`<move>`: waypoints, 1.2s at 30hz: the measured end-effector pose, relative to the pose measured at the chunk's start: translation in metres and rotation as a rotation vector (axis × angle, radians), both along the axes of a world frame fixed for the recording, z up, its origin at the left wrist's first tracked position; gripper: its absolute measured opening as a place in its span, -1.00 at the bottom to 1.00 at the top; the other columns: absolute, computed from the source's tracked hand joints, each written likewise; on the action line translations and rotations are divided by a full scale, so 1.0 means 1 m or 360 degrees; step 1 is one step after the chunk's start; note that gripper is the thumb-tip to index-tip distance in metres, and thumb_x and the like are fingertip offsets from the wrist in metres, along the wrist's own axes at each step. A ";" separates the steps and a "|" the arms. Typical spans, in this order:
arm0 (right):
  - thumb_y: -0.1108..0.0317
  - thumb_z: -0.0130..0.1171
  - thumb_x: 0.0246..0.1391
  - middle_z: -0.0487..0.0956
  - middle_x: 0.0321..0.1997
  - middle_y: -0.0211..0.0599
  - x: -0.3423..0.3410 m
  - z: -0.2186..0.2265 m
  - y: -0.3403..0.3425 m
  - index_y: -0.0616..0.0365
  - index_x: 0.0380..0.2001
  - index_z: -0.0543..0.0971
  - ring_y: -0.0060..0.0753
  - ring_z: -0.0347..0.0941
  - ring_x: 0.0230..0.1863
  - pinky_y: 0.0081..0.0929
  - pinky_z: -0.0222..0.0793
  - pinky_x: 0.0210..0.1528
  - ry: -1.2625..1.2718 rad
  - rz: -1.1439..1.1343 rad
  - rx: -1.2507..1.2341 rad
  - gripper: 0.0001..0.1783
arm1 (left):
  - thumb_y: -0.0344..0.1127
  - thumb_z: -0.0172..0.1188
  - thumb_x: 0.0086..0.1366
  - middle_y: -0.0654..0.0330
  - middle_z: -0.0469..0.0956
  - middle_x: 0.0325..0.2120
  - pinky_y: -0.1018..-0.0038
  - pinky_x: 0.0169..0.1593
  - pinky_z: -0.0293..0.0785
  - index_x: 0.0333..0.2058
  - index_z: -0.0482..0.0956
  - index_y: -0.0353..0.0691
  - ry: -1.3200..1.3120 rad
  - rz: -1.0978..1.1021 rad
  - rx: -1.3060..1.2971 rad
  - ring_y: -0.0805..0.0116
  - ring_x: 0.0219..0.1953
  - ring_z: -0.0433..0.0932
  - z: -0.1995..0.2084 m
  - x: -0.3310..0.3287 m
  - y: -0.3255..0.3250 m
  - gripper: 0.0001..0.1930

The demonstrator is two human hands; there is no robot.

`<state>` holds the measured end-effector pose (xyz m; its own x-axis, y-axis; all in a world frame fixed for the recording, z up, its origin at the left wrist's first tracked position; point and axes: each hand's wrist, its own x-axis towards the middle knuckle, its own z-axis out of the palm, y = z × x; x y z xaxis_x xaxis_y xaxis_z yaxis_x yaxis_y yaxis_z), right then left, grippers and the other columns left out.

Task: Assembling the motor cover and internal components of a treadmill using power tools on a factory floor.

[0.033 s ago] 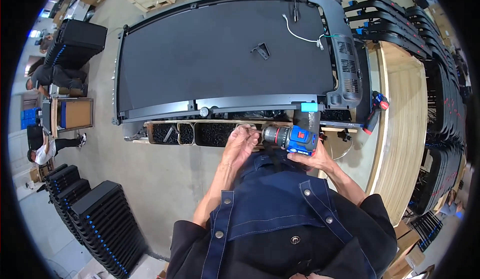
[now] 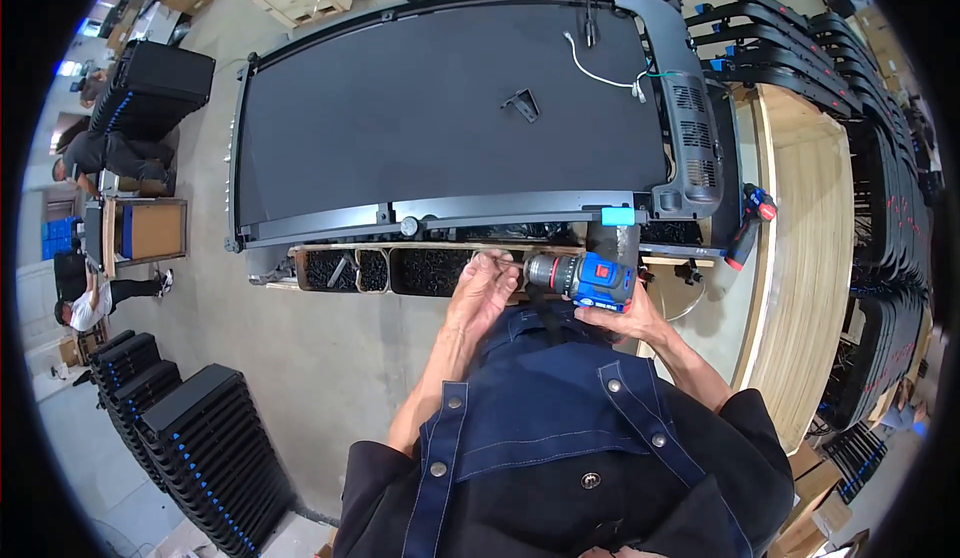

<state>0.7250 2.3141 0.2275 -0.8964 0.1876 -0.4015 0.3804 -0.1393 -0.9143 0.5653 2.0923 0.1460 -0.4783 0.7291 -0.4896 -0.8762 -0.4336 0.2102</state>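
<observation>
My right hand [image 2: 640,316] grips a blue and black cordless drill [image 2: 600,276], which lies level in front of my waist with its chuck toward the left. My left hand [image 2: 482,288] is closed, fingertips pinched around the thin bit [image 2: 516,265] at the chuck's front. Whether a small screw is also between these fingers cannot be made out. Just beyond both hands is a treadmill [image 2: 450,108] with a black belt, a silver side rail [image 2: 500,205] and a grey vented motor cover [image 2: 692,128]. A small black bracket [image 2: 522,105] rests on the belt.
Below the rail, a wooden tray [image 2: 430,270] holds many dark screws in compartments. Another power tool [image 2: 752,226] lies at the right, beside a large wooden crate [image 2: 800,258]. Black frames are stacked at far right and lower left [image 2: 205,428]. Other people [image 2: 120,163] are at far left.
</observation>
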 end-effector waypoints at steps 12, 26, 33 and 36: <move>0.35 0.50 -0.14 0.63 -0.15 -0.34 -0.007 0.020 0.004 0.26 0.03 0.54 -0.56 0.51 -0.14 -0.46 0.47 0.01 0.0013 -0.0047 0.0242 -0.39 | -0.18 0.24 0.39 0.16 0.65 -0.35 0.46 -0.19 0.68 -0.22 0.59 -0.26 0.0559 -0.0194 -0.0528 0.38 -0.31 0.67 0.041 -0.023 0.026 -0.77; 0.59 0.37 -0.04 0.67 -0.15 -0.18 -0.020 0.032 0.032 0.27 0.03 0.51 -0.44 0.63 -0.13 -0.38 0.67 -0.10 0.0227 -0.0658 -0.0241 -0.50 | -0.17 0.29 0.30 0.00 0.63 -0.23 0.36 -0.18 0.58 -0.01 0.52 -0.41 0.2432 -0.0012 -0.1539 0.27 -0.26 0.65 0.036 -0.156 0.150 -0.56; 0.62 0.34 -0.08 0.67 -0.25 -0.24 -0.001 0.023 0.033 0.27 -0.10 0.55 -0.47 0.65 -0.28 -0.44 0.65 -0.21 0.0224 -0.0881 -0.0213 -0.60 | -0.20 0.31 0.22 0.00 0.71 -0.40 0.30 -0.15 0.55 -0.26 0.69 -0.35 0.2461 -0.0221 -0.1668 0.17 -0.32 0.69 0.039 -0.161 0.170 -0.71; 0.62 0.31 -0.05 0.68 -0.24 -0.25 0.007 0.012 0.032 0.25 -0.08 0.56 -0.47 0.65 -0.29 -0.45 0.64 -0.23 0.0250 -0.0964 -0.0243 -0.61 | -0.13 0.30 0.20 0.00 0.71 -0.41 0.28 -0.13 0.55 -0.30 0.72 -0.32 0.2509 -0.0651 -0.2012 0.16 -0.29 0.71 0.046 -0.144 0.154 -0.68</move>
